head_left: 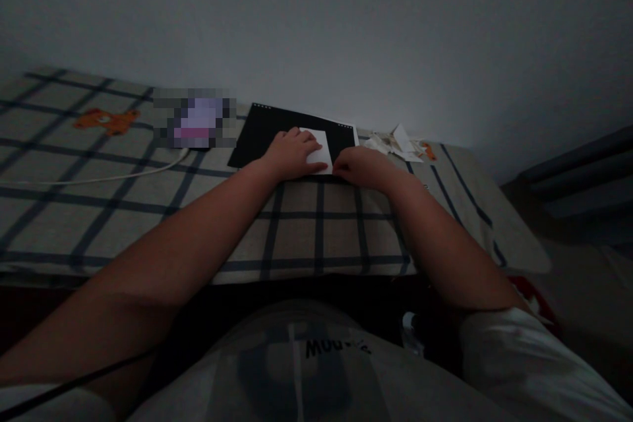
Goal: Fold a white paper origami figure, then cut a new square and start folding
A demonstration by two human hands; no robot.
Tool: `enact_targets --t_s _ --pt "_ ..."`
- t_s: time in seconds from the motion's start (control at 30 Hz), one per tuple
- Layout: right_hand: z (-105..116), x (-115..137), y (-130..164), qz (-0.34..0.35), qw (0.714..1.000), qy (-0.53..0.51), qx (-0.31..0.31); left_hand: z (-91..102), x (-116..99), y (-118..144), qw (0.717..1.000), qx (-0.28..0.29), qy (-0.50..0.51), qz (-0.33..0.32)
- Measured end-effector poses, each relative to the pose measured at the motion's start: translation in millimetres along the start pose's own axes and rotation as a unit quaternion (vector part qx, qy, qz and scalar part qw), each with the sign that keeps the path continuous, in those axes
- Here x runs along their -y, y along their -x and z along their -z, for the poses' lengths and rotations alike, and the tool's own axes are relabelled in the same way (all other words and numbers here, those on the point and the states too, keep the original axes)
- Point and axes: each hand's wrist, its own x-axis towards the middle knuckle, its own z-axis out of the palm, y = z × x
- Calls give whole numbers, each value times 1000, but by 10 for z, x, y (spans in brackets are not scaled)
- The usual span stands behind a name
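My left hand [293,153] lies flat, fingers spread, on the white paper [319,153]. My right hand [363,167] curls at the paper's right edge; grip unclear.

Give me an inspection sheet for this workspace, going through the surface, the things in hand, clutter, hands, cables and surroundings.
Surface: checked cloth with dark grid lines and an orange bear print; dimly lit.
Things in hand: white paper lying on a black board.
Clutter: paper scraps right of the board; a blurred-out item left of it.
Hands: left hand flat on the paper; right hand at the paper's right edge, fingers curled; whether it pinches the paper cannot be told.
Cables: white cable across the cloth at left; thin dark cord near the left arm.
Surroundings: plain wall behind; dark furniture at far right, unclear.
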Motion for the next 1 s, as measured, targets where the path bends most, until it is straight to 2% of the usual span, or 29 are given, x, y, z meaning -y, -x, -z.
enact_targets --t_s 0.1,0.2,0.3,0.37,0.5,0.63,0.73,0.87,1.0 --pt "-98 -230 -214 18 995 -58 -82 2 70 -17 999 17 12 -44" --pt "-358 -406 -370 40 981 -112 -156 23 145 -19 995 30 50 -80" --pt "-602 -490 -410 77 972 -155 -160 49 205 -13 992 15 75 -100" --pt "-677 -509 -393 87 970 -164 -157 61 241 -14 992 3 74 -104" --pt "-678 -505 -369 93 969 -167 -158 68 310 -22 991 4 73 -112" --pt "-681 -487 -395 27 966 -162 -202 69 335 -18 989 12 85 -123" --pt "-679 -470 -394 -6 967 -163 -197 59 318 -14 988 4 99 -116" --pt "-613 -434 -364 -4 969 -166 -184 21 296 -26 994 -14 89 -60" --pt "-547 -405 -377 -15 958 -194 -210 -5 284 -40 996 -13 88 -8"
